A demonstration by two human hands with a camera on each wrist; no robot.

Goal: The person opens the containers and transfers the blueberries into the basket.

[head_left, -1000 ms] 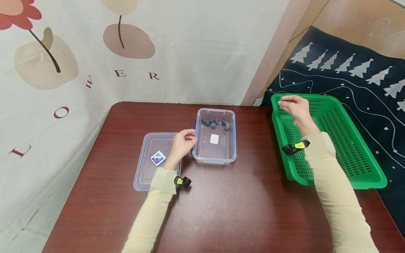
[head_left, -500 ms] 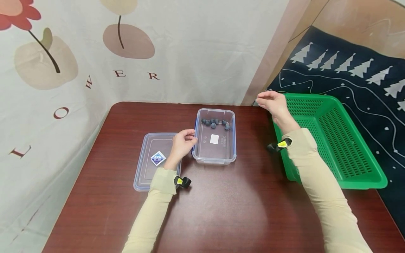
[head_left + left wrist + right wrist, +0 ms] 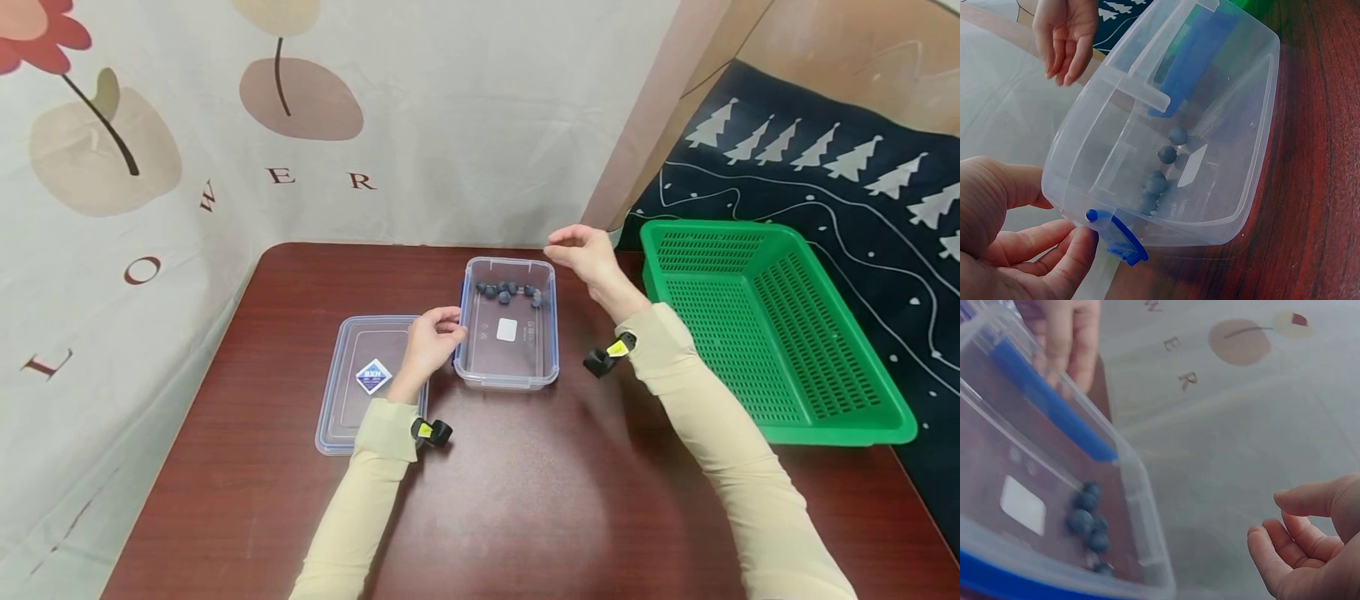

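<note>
In the head view a clear plastic food container with blue edging stands lidless on the table. Several blueberries lie in its far part. My left hand pinches the container's left rim; in the left wrist view thumb and fingers meet the edge beside a blue latch. My right hand hovers just off the container's far right corner, above the table. In the right wrist view its fingers are loosely bent, the thumb stands apart from them, and nothing shows between.
Left of the container lies its clear lid with a blue diamond label, partly under my left forearm. A green perforated basket stands on the right of the table. A printed curtain hangs along the back edge.
My right hand has moved left from over the green basket to near the container's far right corner. My left hand stays at the container's rim.
</note>
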